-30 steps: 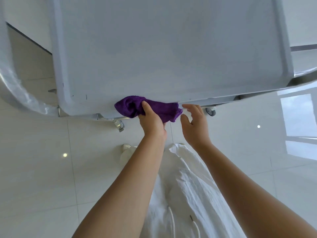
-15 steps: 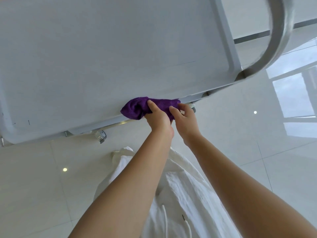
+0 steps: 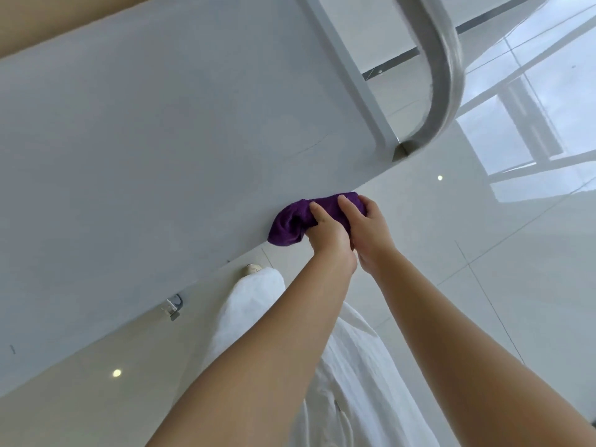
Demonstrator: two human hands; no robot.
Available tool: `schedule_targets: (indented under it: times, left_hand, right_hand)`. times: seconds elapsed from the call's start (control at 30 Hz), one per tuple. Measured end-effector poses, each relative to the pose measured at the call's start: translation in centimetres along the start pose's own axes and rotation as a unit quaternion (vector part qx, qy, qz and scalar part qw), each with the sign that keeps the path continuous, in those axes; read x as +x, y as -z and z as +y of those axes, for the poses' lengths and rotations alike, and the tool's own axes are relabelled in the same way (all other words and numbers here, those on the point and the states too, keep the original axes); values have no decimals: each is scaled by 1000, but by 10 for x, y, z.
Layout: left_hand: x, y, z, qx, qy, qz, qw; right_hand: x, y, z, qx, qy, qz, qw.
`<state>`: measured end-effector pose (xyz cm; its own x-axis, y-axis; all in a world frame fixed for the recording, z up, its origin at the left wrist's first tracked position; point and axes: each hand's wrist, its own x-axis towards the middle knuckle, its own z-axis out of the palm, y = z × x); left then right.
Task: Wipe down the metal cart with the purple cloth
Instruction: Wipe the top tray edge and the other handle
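Note:
The metal cart [image 3: 154, 150] fills the upper left, its grey top tray tilted across the view. A bunched purple cloth [image 3: 292, 222] lies over the tray's near edge. My left hand [image 3: 327, 233] grips the cloth from below, thumb on top. My right hand [image 3: 367, 227] sits right beside it, thumb pressed onto the cloth's right end and fingers curled under the edge. The two hands touch each other.
The cart's curved tubular handle [image 3: 440, 75] rises at the upper right corner of the tray. A caster wheel [image 3: 172, 304] shows under the near edge. White glossy floor tiles [image 3: 483, 269] lie all around. My white trousers and a shoe [image 3: 254, 268] are below the cart.
The cloth and my left hand slid right along the near edge toward the handle corner. My right hand came from free beside the cloth to gripping its right end. The view swung left.

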<state>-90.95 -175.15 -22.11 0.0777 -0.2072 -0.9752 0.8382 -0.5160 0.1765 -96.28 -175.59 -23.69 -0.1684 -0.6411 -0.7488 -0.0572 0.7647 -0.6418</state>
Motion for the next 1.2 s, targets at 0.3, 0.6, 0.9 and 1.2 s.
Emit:
schedule_targets:
  times: [0.3,0.6,0.9,1.2]
  left_hand:
    - [-13,19,13,249,15,-83,965]
    - [-25,-24,0,447,-130,-100,880]
    - [-17,-94,8,413,-339,-41,844]
    - [-7,-143,16,308,-360,-77,877]
  right_hand:
    - [14,9,-8,0,30,37,999]
    - [47,45,-26,66,41,81,994]
    - [40,122,-102,-41,255,161,952]
    - [63,78,-185,-167,501,38,848]
